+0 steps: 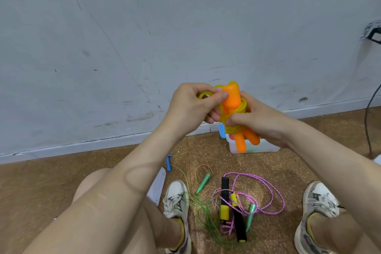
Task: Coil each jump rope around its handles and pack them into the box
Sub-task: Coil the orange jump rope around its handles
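I hold an orange-handled jump rope [232, 100] up in front of me, its yellow translucent cord [235, 128] coiled around the two handles. My right hand [259, 120] grips the bundle at its middle. My left hand [192, 105] pinches a yellow loop [204, 95] of cord near the top of the handles. Behind and below the bundle stands the white plastic box [257, 147] against the wall. On the floor lie a pink rope with black-and-yellow handles [224, 198], a green rope with green handles [203, 184], and a blue handle [169, 163] on a thin cord.
A white lid or sheet [157, 186] lies by my left knee. My two shoes [177, 200] [318, 200] flank the loose ropes on the brown floor. A black cable [369, 113] hangs down the wall at the right.
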Action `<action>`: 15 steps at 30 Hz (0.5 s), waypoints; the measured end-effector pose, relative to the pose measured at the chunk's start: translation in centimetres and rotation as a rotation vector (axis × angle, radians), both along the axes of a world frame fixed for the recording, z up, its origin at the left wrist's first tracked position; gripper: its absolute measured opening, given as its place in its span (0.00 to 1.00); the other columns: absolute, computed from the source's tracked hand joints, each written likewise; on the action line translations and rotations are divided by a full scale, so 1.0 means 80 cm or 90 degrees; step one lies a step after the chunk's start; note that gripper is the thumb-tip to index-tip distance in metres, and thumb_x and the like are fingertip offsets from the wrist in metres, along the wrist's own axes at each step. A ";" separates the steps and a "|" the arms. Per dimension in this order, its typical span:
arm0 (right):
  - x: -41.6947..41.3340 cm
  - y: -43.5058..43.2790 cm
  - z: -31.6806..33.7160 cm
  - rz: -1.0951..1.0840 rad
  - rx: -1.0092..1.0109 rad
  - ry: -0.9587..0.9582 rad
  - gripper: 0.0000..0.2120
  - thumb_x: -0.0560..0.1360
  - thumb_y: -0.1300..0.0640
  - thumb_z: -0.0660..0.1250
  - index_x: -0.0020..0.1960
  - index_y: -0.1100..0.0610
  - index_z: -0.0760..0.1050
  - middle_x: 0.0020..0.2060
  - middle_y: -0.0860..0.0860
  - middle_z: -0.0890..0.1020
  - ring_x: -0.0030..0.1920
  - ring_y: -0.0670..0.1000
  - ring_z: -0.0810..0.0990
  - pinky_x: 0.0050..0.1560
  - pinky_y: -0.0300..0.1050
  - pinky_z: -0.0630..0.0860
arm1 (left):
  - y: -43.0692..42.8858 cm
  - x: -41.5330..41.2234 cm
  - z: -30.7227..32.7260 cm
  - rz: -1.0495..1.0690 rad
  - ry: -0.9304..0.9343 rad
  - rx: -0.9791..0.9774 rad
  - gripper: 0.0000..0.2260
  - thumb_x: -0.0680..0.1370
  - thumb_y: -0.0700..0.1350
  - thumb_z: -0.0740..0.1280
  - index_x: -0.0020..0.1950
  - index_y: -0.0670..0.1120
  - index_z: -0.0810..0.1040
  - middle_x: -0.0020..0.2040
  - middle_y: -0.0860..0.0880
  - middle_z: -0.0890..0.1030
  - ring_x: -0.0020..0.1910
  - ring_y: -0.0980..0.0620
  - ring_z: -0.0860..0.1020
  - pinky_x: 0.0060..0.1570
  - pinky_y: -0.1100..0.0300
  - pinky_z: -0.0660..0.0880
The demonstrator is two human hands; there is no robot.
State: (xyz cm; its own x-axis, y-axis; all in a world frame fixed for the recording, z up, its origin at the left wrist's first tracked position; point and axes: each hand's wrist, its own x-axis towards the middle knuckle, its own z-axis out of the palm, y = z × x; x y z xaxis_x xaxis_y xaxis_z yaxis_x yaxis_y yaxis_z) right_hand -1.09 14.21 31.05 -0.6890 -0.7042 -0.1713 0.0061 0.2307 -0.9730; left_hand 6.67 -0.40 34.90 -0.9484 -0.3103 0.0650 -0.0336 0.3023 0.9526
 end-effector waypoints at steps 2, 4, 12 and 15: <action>0.003 -0.002 -0.005 0.036 -0.043 -0.016 0.30 0.63 0.60 0.76 0.63 0.52 0.71 0.48 0.57 0.81 0.44 0.50 0.81 0.45 0.46 0.79 | 0.000 0.001 0.004 -0.023 -0.026 0.087 0.06 0.76 0.43 0.69 0.42 0.43 0.80 0.28 0.45 0.79 0.24 0.54 0.76 0.25 0.65 0.73; 0.004 -0.003 -0.006 0.061 -0.065 -0.012 0.27 0.66 0.64 0.77 0.62 0.54 0.73 0.44 0.54 0.81 0.43 0.49 0.81 0.44 0.44 0.78 | -0.002 0.002 0.006 -0.054 -0.057 0.109 0.05 0.76 0.43 0.69 0.41 0.43 0.80 0.28 0.45 0.79 0.25 0.54 0.77 0.26 0.66 0.74; 0.013 0.000 0.004 0.072 -0.045 0.009 0.15 0.62 0.65 0.72 0.46 0.54 0.76 0.32 0.47 0.79 0.35 0.45 0.78 0.33 0.36 0.75 | -0.026 0.016 0.023 -0.209 -0.091 0.030 0.08 0.73 0.42 0.70 0.50 0.41 0.79 0.36 0.41 0.83 0.32 0.50 0.81 0.33 0.63 0.78; 0.012 -0.001 0.006 0.052 -0.077 0.001 0.15 0.59 0.63 0.71 0.45 0.53 0.76 0.35 0.49 0.80 0.36 0.47 0.79 0.35 0.39 0.76 | -0.033 0.009 0.020 -0.085 0.016 -0.025 0.05 0.75 0.41 0.69 0.45 0.39 0.81 0.31 0.42 0.79 0.27 0.55 0.73 0.29 0.66 0.70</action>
State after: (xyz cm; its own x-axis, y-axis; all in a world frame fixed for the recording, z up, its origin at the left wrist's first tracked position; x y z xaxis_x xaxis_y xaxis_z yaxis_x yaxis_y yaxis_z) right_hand -0.10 14.13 31.56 -0.6283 -0.7737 -0.0811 -0.0093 0.1117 -0.9937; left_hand 7.38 -3.06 36.47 -0.9790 -0.1782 0.0994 0.0335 0.3400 0.9398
